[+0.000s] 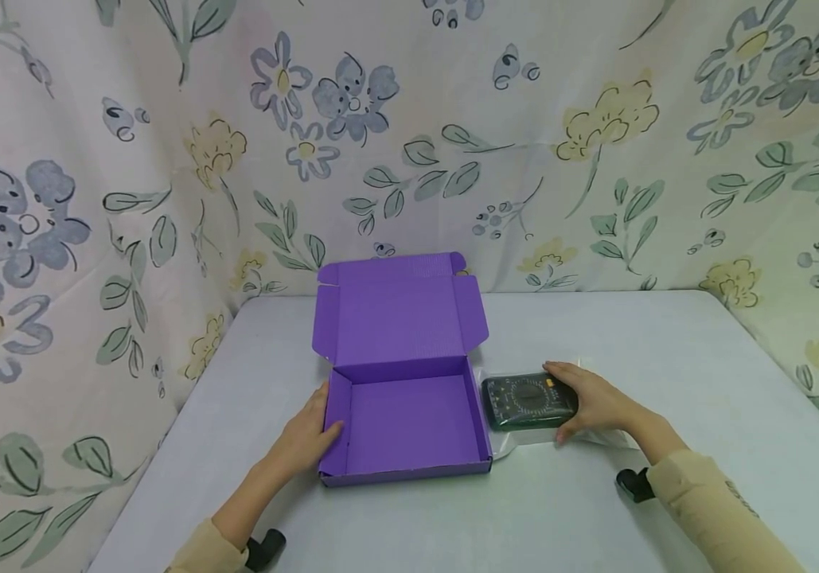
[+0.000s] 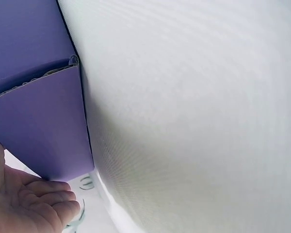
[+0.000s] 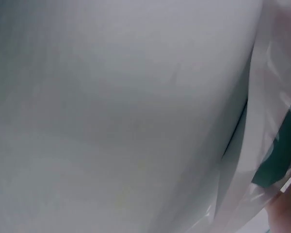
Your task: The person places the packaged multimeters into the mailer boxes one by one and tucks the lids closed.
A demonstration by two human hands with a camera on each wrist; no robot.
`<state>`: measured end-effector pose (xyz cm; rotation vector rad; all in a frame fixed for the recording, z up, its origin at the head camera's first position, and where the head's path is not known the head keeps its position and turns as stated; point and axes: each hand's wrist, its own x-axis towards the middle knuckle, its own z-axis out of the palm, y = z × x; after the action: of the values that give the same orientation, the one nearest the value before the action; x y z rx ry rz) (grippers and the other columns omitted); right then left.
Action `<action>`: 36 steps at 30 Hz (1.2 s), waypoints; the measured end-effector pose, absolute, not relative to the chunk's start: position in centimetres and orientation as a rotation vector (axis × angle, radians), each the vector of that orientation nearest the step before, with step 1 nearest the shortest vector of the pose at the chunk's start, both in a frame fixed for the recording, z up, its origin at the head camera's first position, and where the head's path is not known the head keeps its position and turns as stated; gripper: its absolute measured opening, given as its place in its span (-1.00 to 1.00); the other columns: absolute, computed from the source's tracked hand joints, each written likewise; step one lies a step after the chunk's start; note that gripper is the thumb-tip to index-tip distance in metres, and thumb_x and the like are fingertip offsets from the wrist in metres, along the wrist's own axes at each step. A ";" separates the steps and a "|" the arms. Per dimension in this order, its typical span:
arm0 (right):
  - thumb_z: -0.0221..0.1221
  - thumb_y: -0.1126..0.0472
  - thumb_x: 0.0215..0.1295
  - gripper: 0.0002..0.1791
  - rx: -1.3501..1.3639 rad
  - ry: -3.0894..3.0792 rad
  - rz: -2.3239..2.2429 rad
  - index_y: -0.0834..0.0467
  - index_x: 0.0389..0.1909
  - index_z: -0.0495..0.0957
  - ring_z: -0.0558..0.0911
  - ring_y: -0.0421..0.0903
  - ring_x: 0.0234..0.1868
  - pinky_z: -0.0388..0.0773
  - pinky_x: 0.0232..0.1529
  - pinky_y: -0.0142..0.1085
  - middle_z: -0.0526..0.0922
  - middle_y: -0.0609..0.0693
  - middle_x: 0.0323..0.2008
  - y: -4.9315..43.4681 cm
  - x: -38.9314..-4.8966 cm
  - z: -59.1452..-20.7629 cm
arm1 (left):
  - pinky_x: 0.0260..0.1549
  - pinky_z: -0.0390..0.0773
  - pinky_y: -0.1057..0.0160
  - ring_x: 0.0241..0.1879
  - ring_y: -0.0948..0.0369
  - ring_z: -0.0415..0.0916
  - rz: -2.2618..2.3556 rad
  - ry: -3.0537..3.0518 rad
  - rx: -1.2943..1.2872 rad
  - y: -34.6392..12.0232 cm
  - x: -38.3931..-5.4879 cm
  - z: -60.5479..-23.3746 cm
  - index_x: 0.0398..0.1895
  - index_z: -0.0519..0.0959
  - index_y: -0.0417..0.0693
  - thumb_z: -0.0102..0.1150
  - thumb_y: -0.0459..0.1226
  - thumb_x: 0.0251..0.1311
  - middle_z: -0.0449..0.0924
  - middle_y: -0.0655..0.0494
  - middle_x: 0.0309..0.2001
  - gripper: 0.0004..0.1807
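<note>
An open purple cardboard box [image 1: 409, 426] lies on the table, its lid [image 1: 402, 314] tipped back. My left hand [image 1: 303, 434] grips the box's left wall, thumb over the rim and fingers along the outside; in the left wrist view the fingers of that hand [image 2: 43, 204] show beside the box's outer side [image 2: 43, 121]. Right of the box is a dark multimeter [image 1: 524, 400] with a round dial, inside a clear plastic bag [image 1: 534, 438]. Across the multimeter's right end my right hand [image 1: 598, 406] holds it, thumb in front. The right wrist view catches mainly bag film [image 3: 237, 179] and a green edge [image 3: 276, 162].
A white-covered table [image 1: 552, 509] carries everything. Floral cloth [image 1: 409, 103] hangs behind and along both sides. The lid stands near the back edge. Dark wrist-worn devices sit below both forearms.
</note>
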<state>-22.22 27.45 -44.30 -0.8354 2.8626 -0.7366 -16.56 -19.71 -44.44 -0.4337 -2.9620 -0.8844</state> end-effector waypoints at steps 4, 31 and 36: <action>0.60 -0.11 -0.41 0.25 -0.800 2.860 -0.748 0.44 0.32 0.27 0.31 0.44 0.24 0.28 0.18 0.31 0.33 0.43 0.26 27.3 -22.3 -44.4 | 0.33 0.10 -0.23 0.39 -0.31 0.01 -0.877 -2.969 -0.432 -19.7 -16.6 -44.5 0.40 -0.05 -0.59 0.02 -0.30 0.31 0.03 -0.49 0.40 -0.23; 0.63 -0.02 -0.45 0.12 -0.733 2.912 -0.810 0.40 0.21 0.39 0.43 0.34 0.15 0.37 0.15 0.24 0.46 0.37 0.16 27.0 -22.1 -44.7 | 0.32 0.11 -0.23 0.39 -0.30 0.02 -0.883 -2.980 -0.416 -19.8 -16.4 -44.5 0.42 -0.06 -0.57 0.02 -0.30 0.32 0.03 -0.48 0.40 -0.23; 0.63 -0.02 -0.45 0.21 -0.722 2.867 -0.829 0.40 0.30 0.30 0.23 0.45 0.30 0.19 0.21 0.37 0.30 0.45 0.29 27.0 -22.2 -44.6 | 0.32 0.10 -0.23 0.39 -0.31 0.01 -0.890 -2.979 -0.409 -19.7 -16.4 -44.4 0.42 -0.06 -0.57 0.02 -0.30 0.31 0.02 -0.48 0.40 -0.23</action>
<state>-22.21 27.03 -44.59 -0.7218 2.8670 -0.8285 -16.42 -19.71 -44.41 -0.4090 -2.9793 -0.8897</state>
